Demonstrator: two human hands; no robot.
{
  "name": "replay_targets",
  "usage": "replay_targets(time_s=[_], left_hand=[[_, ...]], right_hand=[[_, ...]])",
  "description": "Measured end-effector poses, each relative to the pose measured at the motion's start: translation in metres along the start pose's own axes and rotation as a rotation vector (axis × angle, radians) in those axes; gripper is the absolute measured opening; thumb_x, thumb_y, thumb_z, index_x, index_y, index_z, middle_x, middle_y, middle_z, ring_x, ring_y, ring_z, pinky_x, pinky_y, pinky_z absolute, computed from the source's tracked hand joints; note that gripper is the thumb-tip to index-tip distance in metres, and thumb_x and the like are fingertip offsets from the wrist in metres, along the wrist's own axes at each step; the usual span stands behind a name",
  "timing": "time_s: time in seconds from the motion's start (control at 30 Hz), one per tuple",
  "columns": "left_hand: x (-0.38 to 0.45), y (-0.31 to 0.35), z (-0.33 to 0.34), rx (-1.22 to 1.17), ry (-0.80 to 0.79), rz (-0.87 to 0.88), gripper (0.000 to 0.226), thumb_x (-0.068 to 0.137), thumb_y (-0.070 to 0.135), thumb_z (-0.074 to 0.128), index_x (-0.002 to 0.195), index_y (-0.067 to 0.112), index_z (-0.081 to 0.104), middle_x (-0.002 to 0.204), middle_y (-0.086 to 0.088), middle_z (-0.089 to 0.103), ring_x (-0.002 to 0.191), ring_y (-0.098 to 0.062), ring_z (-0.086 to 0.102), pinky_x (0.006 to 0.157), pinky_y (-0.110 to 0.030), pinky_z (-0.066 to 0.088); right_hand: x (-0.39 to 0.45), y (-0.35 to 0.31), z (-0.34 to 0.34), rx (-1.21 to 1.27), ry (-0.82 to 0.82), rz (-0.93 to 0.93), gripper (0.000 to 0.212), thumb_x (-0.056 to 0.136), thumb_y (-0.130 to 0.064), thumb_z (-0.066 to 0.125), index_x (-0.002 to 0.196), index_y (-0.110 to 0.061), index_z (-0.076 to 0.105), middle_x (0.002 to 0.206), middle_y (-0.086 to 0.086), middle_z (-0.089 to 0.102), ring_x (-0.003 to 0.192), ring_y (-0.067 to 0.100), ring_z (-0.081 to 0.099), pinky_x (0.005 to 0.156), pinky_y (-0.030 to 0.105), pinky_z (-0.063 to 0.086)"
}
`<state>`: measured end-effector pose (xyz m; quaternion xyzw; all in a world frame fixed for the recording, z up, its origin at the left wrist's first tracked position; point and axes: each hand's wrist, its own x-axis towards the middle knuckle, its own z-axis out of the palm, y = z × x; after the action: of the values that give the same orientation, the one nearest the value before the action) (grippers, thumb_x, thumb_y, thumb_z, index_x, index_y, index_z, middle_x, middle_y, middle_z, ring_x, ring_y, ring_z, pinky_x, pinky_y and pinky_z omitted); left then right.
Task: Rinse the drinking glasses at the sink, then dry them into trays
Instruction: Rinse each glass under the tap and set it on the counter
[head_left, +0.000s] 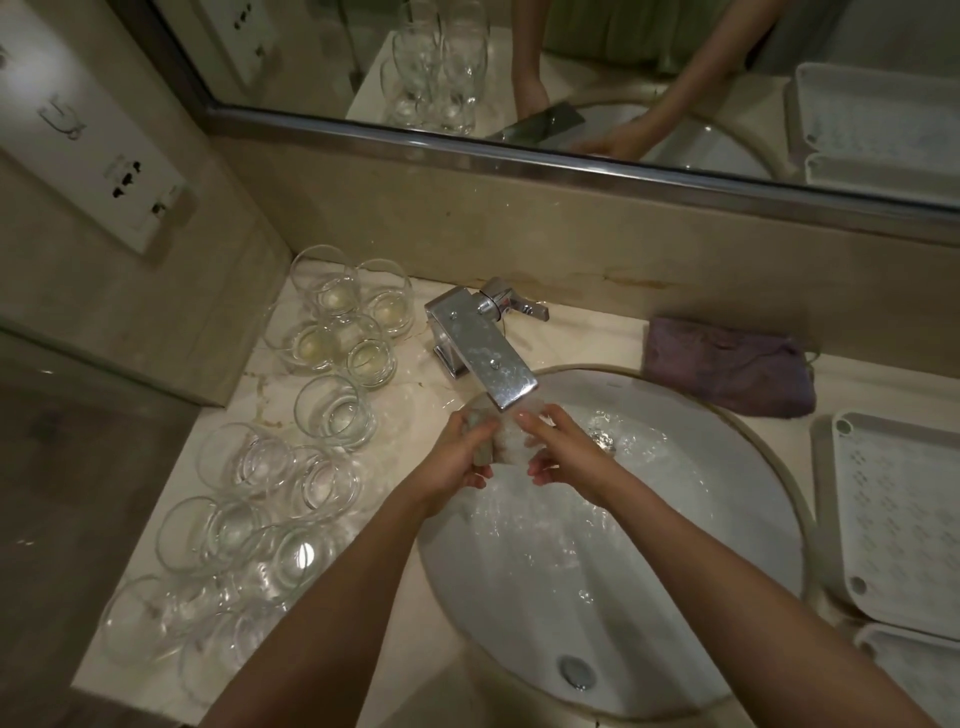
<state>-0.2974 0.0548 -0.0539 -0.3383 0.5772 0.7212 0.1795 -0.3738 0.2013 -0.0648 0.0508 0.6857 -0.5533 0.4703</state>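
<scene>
While water runs, glass (501, 441) between both hands.

Glasses first: on the bench (415, 613) left of the sink (649, 597), four cluster at the far end (343, 317), one stands alone just nearer (335, 413), and then the near group (228, 545) overlaps so much that I make it roughly seven, though the exact number is hard to tell. One more glass (498, 441) is under the tap (488, 358), held between two hands, left (457, 460) and right (563, 449). One tap, one sink. One purple cloth (727, 371) far right. Two white trays (893, 525) on the right, the nearer one (914, 670) only partly visible.
</scene>
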Motion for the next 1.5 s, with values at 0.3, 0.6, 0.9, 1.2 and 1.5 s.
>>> replay_targets(time_s=[0.3,0.6,0.9,1.2,1.5], left_hand=[[-0.003,-0.007,0.002,-0.023,-0.021,0.056,0.036,0.096,0.031,0.057,0.128,0.025,0.041,0.104,-0.005,0.062,0.071,-0.018,0.064,0.062,-0.028,0.049],[-0.003,-0.001,0.006,-0.009,0.073,0.012,0.033,0.098,0.050,0.042,0.116,0.023,0.052,0.086,-0.002,0.064,0.063,-0.012,0.050,0.058,-0.024,0.041],[-0.003,-0.008,-0.002,-0.034,-0.006,0.008,0.036,0.096,0.046,0.049,0.128,0.029,0.046,0.106,-0.005,0.066,0.095,-0.020,0.066,0.075,-0.028,0.050],[0.004,-0.006,0.000,0.070,0.115,0.146,0.032,0.081,0.015,0.075,0.109,0.015,0.059,0.090,0.001,0.067,0.071,-0.010,0.064,0.058,-0.015,0.048],[0.001,-0.020,-0.016,0.163,0.012,0.199,0.050,0.095,0.010,0.054,0.143,0.021,0.043,0.144,-0.001,0.048,0.127,-0.012,0.048,0.092,-0.016,0.041]], right_hand=[[-0.003,-0.003,-0.002,-0.054,-0.004,-0.059,0.050,0.085,-0.032,0.070,0.126,-0.020,0.045,0.103,0.022,0.054,0.055,0.019,0.059,0.054,0.028,0.052],[-0.006,0.007,-0.017,-0.141,-0.041,-0.103,0.081,0.082,-0.027,0.075,0.147,-0.034,0.028,0.118,0.000,0.052,0.088,0.025,0.068,0.081,0.033,0.056],[-0.002,-0.004,-0.009,-0.345,-0.051,-0.224,0.079,0.068,-0.015,0.086,0.129,-0.031,0.039,0.121,0.007,0.052,0.079,0.014,0.063,0.075,0.022,0.052],[0.004,-0.004,0.013,-1.056,0.024,-0.410,0.083,0.070,-0.034,0.079,0.140,-0.014,0.038,0.127,0.007,0.044,0.115,0.024,0.045,0.094,0.034,0.042],[0.003,0.005,0.014,0.024,0.073,-0.097,0.059,0.074,-0.003,0.077,0.122,-0.016,0.044,0.100,0.002,0.057,0.079,0.012,0.053,0.066,0.018,0.043]])
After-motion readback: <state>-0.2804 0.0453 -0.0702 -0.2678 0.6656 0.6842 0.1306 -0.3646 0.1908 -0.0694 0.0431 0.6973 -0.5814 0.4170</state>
